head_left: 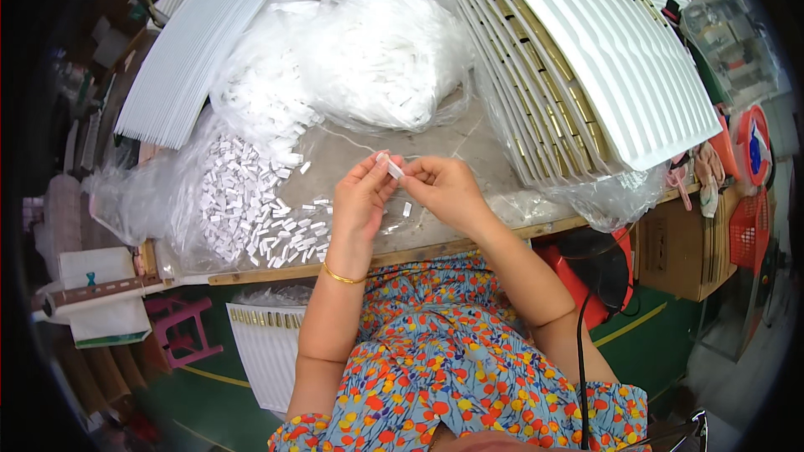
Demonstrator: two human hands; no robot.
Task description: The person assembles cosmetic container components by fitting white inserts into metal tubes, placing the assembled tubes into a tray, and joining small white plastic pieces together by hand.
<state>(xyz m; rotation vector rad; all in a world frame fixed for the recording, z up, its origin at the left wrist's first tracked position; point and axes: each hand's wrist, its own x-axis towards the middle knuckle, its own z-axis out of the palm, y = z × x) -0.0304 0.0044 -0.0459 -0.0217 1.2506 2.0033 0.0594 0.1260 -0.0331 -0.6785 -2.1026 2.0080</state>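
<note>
A small white piece (394,169) sits between both hands, just above the near middle of the table (486,138). From where I stand, the left hand (362,197) has its thumb and forefinger pinched on the far end, the other fingers curled in behind. The right hand (445,191) has thumb and fingertips drawn narrow and seems to nip the near, right end; its palm hides the rest.

I'd judge the piece very light, fairly stiff and perhaps a little slick, like thin plastic or card. It looks easy to bend out of shape, so I'd take it by its two ends, lightly, with fingertips only.

Just below the hands lies one loose piece (407,209). To the left spreads a heap of white pieces (243,197), running back to a clear plastic bag (385,54) full of more. Far left leans a stack of white trays (197,50); on the right stand ridged trays (662,92) with gold tubes (544,75) between them.
</note>
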